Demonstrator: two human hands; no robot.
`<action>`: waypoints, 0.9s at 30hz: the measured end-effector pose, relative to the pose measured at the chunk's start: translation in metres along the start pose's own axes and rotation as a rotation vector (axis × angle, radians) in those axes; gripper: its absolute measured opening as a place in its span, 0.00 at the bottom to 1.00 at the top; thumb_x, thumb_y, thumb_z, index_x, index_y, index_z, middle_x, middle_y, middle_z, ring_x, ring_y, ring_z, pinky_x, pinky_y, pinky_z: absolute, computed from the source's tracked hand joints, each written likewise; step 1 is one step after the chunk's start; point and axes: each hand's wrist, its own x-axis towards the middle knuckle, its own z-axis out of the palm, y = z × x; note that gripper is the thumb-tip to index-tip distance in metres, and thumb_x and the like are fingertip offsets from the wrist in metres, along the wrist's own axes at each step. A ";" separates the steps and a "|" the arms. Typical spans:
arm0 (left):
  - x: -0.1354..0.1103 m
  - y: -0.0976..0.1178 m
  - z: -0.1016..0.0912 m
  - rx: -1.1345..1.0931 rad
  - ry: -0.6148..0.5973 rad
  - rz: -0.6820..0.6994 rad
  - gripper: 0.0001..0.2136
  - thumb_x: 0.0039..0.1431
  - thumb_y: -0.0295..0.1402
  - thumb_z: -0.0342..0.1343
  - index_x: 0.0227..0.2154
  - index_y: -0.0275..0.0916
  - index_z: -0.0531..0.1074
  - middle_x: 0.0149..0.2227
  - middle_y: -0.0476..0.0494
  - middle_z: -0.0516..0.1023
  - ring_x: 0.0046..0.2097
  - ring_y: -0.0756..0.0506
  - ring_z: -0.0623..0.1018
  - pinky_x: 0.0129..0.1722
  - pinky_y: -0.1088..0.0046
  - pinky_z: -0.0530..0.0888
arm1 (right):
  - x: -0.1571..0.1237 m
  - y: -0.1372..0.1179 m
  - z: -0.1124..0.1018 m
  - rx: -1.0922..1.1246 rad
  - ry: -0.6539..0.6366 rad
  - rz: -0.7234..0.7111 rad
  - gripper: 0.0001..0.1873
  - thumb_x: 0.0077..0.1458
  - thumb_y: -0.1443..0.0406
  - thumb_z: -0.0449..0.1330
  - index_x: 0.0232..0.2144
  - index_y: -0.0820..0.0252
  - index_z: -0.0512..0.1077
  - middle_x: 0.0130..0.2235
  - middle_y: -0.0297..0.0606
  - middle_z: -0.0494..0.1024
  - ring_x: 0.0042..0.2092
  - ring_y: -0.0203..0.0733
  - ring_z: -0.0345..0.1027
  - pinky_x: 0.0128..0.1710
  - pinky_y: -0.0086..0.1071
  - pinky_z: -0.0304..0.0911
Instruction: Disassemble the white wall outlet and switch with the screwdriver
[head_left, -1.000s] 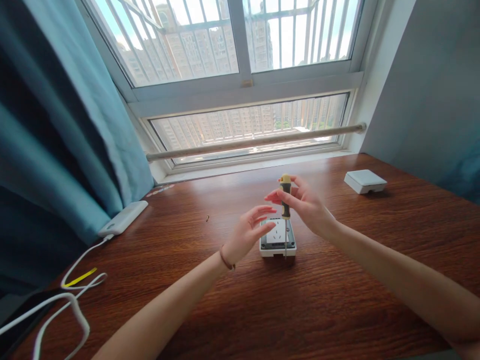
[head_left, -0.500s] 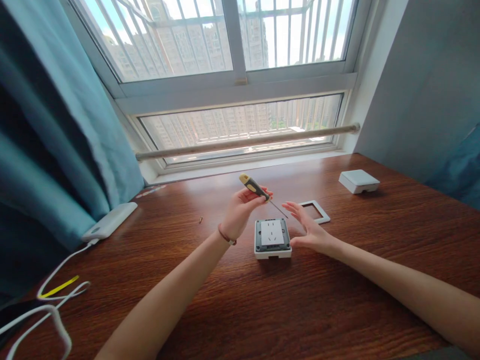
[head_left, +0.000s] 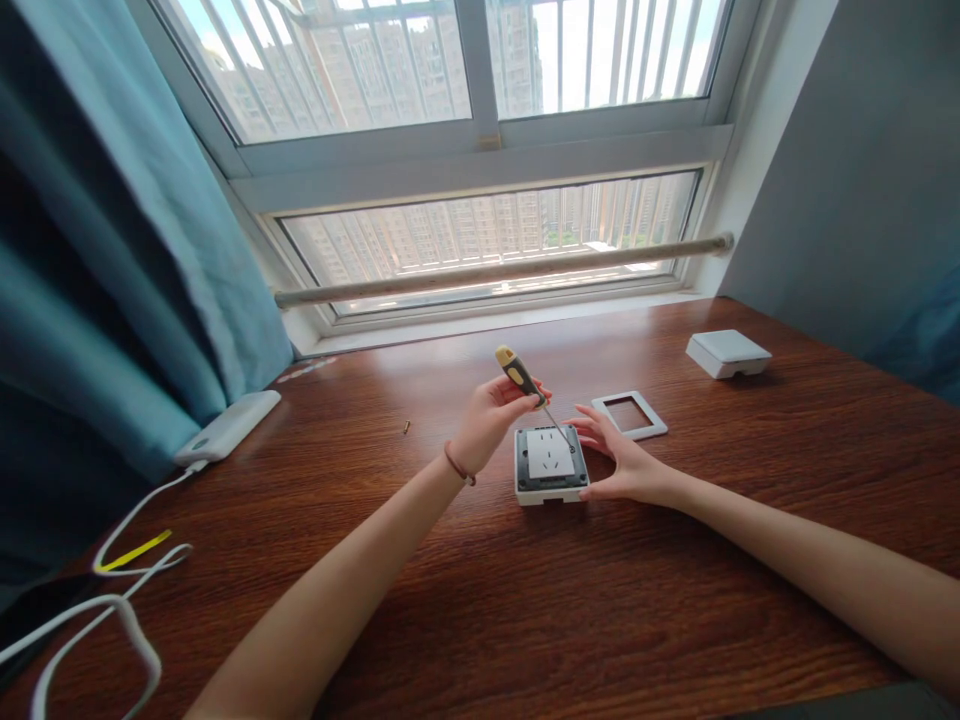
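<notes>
One screwdriver (head_left: 516, 374) is in the left hand (head_left: 491, 418), which is closed around its handle, with the tip over the one socket (head_left: 551, 462). The right hand (head_left: 624, 462) is open wide and touches the socket's right side. One white frame (head_left: 628, 415), one white box (head_left: 727, 352) and one screw (head_left: 406, 426) lie apart. The socket lies mid-table (head_left: 600, 620), far from the edges, with bare wood in front.

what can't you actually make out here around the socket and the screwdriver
- Head view: the tip of the screwdriver in the left hand is too thin to tell whether it touches the socket.
- The socket's right side is hidden by the right hand.
- The screw is too small to tell its kind.
- The white cable is cut off by the lower left edge.
</notes>
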 end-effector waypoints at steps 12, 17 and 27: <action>-0.003 0.004 0.006 0.141 -0.021 0.087 0.11 0.46 0.32 0.61 0.33 0.32 0.71 0.34 0.41 0.77 0.38 0.47 0.76 0.43 0.67 0.71 | 0.002 0.006 -0.001 0.021 -0.006 -0.016 0.55 0.34 0.66 0.70 0.58 0.48 0.41 0.58 0.47 0.54 0.60 0.48 0.49 0.60 0.48 0.44; -0.005 0.000 0.008 0.259 0.030 0.164 0.11 0.45 0.32 0.62 0.30 0.33 0.69 0.32 0.42 0.76 0.35 0.47 0.75 0.39 0.69 0.72 | 0.002 0.002 -0.001 0.004 0.002 -0.004 0.55 0.34 0.67 0.71 0.58 0.50 0.42 0.58 0.47 0.55 0.60 0.48 0.50 0.60 0.48 0.45; -0.013 0.005 0.018 0.136 -0.193 0.213 0.17 0.54 0.32 0.55 0.46 0.37 0.59 0.37 0.40 0.73 0.41 0.46 0.74 0.44 0.65 0.69 | 0.002 -0.003 0.000 -0.009 -0.012 0.027 0.55 0.33 0.66 0.71 0.58 0.50 0.44 0.58 0.47 0.55 0.60 0.49 0.49 0.60 0.49 0.44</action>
